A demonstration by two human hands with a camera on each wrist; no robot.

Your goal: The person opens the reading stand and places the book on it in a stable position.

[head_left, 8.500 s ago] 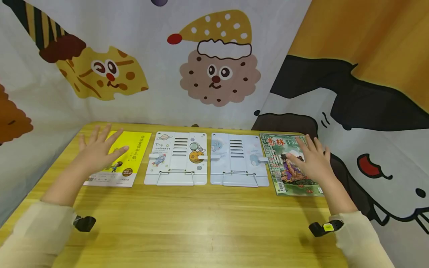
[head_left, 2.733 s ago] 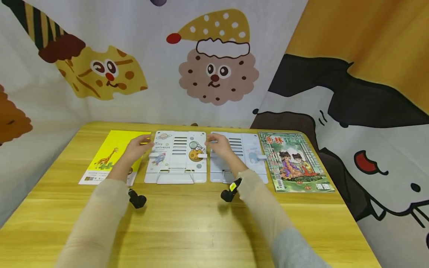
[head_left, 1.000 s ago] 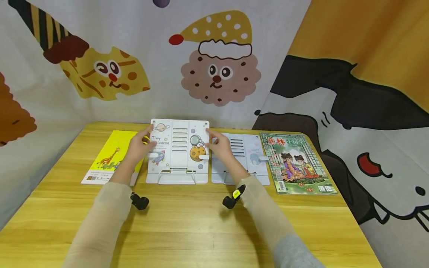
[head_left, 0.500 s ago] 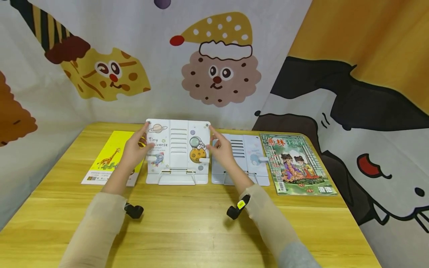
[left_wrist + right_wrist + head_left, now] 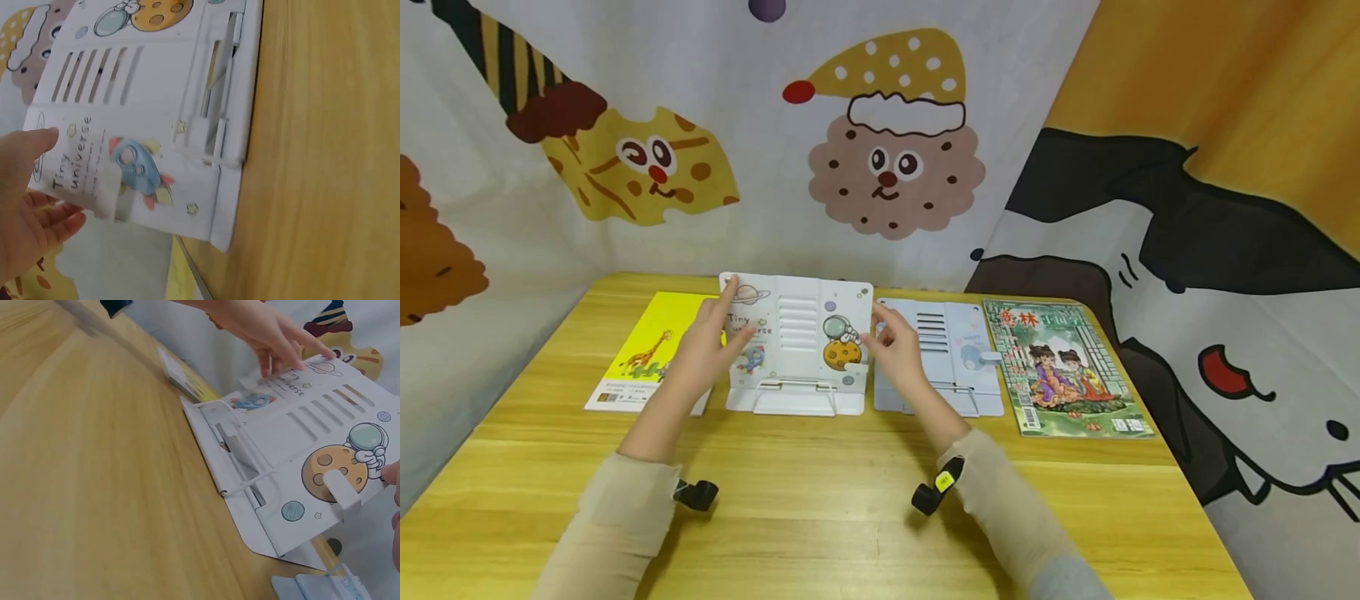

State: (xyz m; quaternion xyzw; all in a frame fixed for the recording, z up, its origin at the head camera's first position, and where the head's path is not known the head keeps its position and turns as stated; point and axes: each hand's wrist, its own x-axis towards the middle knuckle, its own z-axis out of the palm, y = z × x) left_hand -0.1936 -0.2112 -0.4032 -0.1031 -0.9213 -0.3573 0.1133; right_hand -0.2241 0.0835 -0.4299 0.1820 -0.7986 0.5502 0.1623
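Note:
A white book stand printed "Tiny universe" stands on the table with its back panel tilted up from its base. My left hand holds the panel's left edge, its thumb over the front in the left wrist view and other fingers at the edge. At the opposite edge my right hand pinches the panel beside the astronaut picture; most of that hand lies outside the right wrist view. A wire page holder crosses the stand's lower front.
A second, pale blue book stand lies flat just to the right. Beyond it is a green magazine. A yellow book lies at the left, partly behind my left arm. A printed curtain hangs behind the table.
Both hands have come from above the book and magazine to the white stand. Its panel has risen from flat to tilted. Lately its top edge has dipped slightly and the hands have shifted a little.

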